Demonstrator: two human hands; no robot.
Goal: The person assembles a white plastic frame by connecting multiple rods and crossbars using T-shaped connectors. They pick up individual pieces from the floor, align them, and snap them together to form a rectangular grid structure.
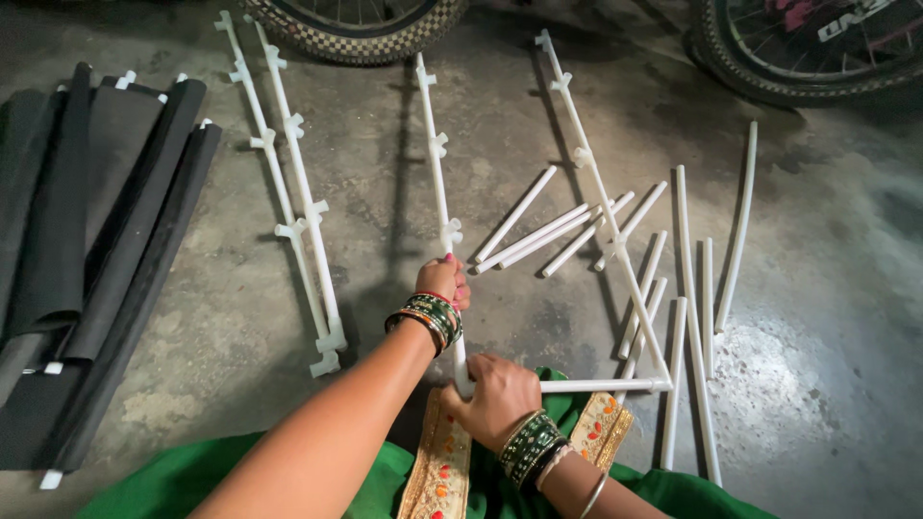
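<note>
1. Head view: a white plastic side rail [435, 154] with stubby connector sockets is gripped low down by the left hand [443, 282], fingers closed round it. The rail runs away across the concrete floor [385, 192] toward its far edge.
2. The right hand [495, 396] is clenched over the near corner, where that rail meets a white cross tube [601, 385]; the grip looks placed to steady the joint, judging by how the tube runs straight out to the right from the fist.
3. The cross tube's far end is met by a second socketed rail [601, 187], so a three-sided frame lies flat on the floor, open toward the far edge.
4. Loose white tubes [553, 231] are scattered inside and to the right of that frame, near the floor's right side, well within reach.
5. A finished pair of rails [288, 183] is laid to the left, apart from the hands; beyond it, at the left edge, black fabric panels [106, 240] with white tube ends are stacked.
6. Green cloth with an embroidered border [437, 471] is spread at the near edge under the arms.
7. Hidden or unclear: the corner joint itself is covered by the right hand, so whether the tube is fully seated cannot be told. Two bicycle wheels [356, 29] are cut off at the top edge.
</note>
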